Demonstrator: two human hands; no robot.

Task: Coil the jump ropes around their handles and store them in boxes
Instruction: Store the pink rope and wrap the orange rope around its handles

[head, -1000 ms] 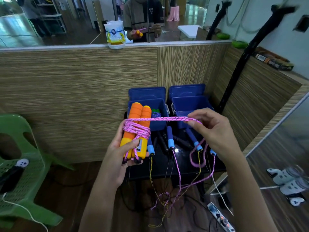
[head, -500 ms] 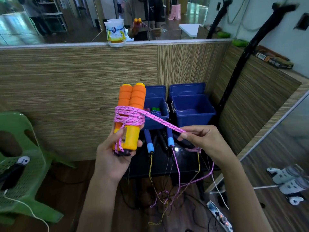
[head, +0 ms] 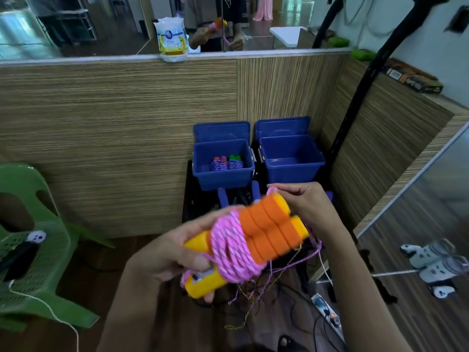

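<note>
**Winding the pink rope thicker**

Tilting over since half a second earlier, the paired orange handles (head: pixel 256 237) lay nearly sideways in the left hand (head: pixel 177 247), whose fingers gripped their yellow ends. The right hand (head: pixel 302 207) pinched the pink rope (head: pixel 229 252) beyond the handle tips (more wraps had built up, slack remaining below). Two blue boxes (head: pixel 291 171) sat against the wood-grain partition (head: pixel 114 135), one holding coiled ropes (head: pixel 227 163); a green chair (head: pixel 33 250) stood left.
</note>
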